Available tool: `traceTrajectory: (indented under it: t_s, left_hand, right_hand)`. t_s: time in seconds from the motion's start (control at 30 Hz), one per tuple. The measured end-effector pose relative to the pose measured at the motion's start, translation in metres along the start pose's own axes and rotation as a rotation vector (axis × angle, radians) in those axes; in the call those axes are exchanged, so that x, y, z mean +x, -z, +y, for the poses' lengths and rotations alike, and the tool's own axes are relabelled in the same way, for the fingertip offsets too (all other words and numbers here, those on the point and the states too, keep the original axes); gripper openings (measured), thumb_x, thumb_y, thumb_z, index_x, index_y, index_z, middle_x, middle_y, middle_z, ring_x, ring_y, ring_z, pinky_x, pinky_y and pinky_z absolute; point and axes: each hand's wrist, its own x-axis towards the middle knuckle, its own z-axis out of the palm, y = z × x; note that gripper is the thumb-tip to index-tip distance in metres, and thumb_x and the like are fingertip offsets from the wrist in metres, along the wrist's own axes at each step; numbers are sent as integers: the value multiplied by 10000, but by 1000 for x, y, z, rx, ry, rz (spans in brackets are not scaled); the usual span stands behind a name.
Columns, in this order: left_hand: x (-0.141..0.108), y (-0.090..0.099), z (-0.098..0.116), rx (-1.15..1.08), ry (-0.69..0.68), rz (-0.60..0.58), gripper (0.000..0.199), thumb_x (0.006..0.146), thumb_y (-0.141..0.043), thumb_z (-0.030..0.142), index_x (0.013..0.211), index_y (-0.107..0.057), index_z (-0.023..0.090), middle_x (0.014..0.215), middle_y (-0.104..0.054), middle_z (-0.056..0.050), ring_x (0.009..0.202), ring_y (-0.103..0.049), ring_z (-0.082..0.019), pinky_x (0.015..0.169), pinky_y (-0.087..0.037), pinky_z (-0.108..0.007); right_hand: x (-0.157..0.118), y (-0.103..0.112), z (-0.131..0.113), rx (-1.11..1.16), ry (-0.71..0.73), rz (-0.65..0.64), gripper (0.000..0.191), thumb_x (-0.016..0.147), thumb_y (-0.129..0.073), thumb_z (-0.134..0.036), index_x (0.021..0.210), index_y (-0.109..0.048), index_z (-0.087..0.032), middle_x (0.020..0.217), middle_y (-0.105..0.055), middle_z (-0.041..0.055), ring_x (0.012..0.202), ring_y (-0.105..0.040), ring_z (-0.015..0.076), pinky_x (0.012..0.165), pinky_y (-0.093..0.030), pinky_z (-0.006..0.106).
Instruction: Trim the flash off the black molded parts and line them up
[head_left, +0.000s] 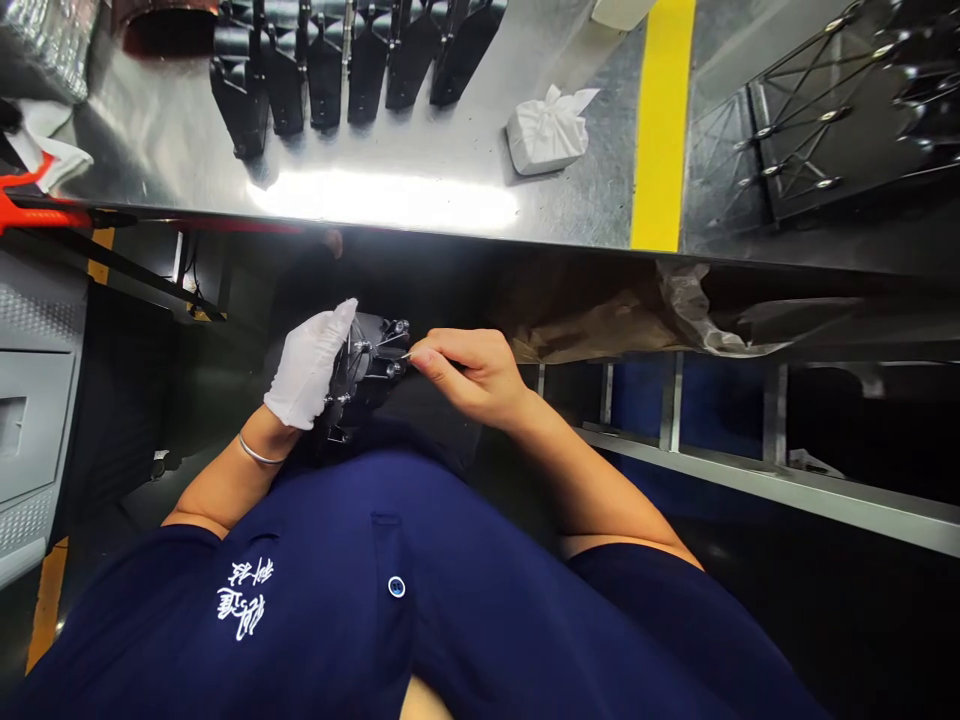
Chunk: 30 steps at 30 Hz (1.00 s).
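My left hand point(307, 370), in a white glove, is closed around a black moulded part point(367, 362) with ribs and round posts, held in front of my body below the table edge. Bare, my right hand point(480, 375) comes in from the right with thumb and forefinger pinched together. Between those fingertips is a thin, light-coloured sliver point(407, 356), its tip at the part's right side. What this small thing is I cannot make out. The glove hides the left side of the part.
Along the metal table point(420, 160) stands a row of several black parts point(326, 85). A white wrapped bundle point(549, 132) sits near a yellow stripe point(661, 130). More black ribbed parts point(817, 120) lie at right. An orange-red tool point(37, 205) juts over the left edge.
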Motion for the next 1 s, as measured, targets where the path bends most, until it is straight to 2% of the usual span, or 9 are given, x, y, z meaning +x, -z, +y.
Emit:
traceTrajectory:
  t_s: [0.13, 0.23, 0.37, 0.5, 0.6, 0.7, 0.8, 0.9, 1.0]
  left_hand:
    - [-1, 1, 1, 17, -76, 38, 418, 861, -622, 481, 576, -522, 193, 558, -474, 35, 562, -458, -100, 568, -405, -244]
    - [-3, 2, 4, 59, -129, 79, 421, 846, -646, 455, 559, -494, 187, 564, -450, 49, 557, -417, -82, 550, -380, -227]
    - [-5, 1, 6, 73, -176, 124, 425, 816, -680, 446, 551, -480, 181, 546, -432, 64, 533, -375, -67, 522, -351, -216]
    - [-8, -1, 4, 64, -204, 129, 409, 768, -716, 490, 579, -539, 174, 556, -483, 60, 538, -411, -68, 535, -363, -217]
    - [-10, -3, 4, 72, -241, 121, 415, 745, -722, 533, 601, -576, 172, 564, -516, 52, 542, -437, -75, 542, -370, -225]
    - [-9, -3, 4, 102, -319, 152, 412, 747, -719, 538, 608, -594, 171, 571, -536, 46, 556, -456, -80, 562, -382, -230]
    - [-7, -1, 5, 121, -348, 181, 404, 762, -708, 533, 616, -601, 172, 577, -547, 45, 560, -462, -80, 564, -383, -228]
    - [-5, 0, 3, 126, -320, 189, 417, 761, -699, 553, 620, -600, 173, 580, -554, 44, 558, -467, -81, 558, -382, -229]
    - [-5, -1, 1, 103, -290, 187, 431, 744, -704, 569, 614, -592, 174, 577, -555, 45, 558, -469, -83, 557, -389, -231]
  right_hand:
    - [2, 4, -4, -112, 36, 51, 288, 964, -500, -267, 750, -666, -167, 612, -643, 8, 525, -554, 83, 523, -396, 204]
    - [2, 4, -6, -128, 31, 13, 285, 959, -510, -253, 734, -660, -162, 595, -630, 1, 509, -538, 75, 513, -385, 199]
    - [1, 7, -10, 0, -36, -79, 303, 961, -506, -238, 698, -632, -156, 579, -611, -14, 485, -504, 53, 487, -367, 174]
    - [2, 15, -11, 104, -104, -188, 347, 968, -492, -272, 663, -610, -159, 576, -609, -9, 470, -481, 50, 473, -357, 176]
    - [1, 20, -9, 351, -56, -295, 388, 983, -476, -327, 661, -615, -161, 522, -562, -17, 449, -480, 56, 471, -370, 181]
    - [0, 19, -7, 499, 33, -184, 404, 986, -464, -417, 721, -631, -162, 509, -534, -21, 437, -470, 67, 465, -370, 201]
    - [0, 11, -6, 221, 88, -28, 417, 950, -508, -503, 740, -623, -160, 543, -529, -14, 459, -441, 74, 466, -325, 224]
    - [2, 4, -6, -85, 167, -32, 517, 912, -503, -608, 644, -559, -170, 520, -464, -23, 472, -396, 80, 476, -274, 251]
    - [3, 4, -5, -197, 227, -64, 558, 925, -490, -593, 550, -474, -181, 495, -423, -27, 467, -383, 79, 476, -244, 264]
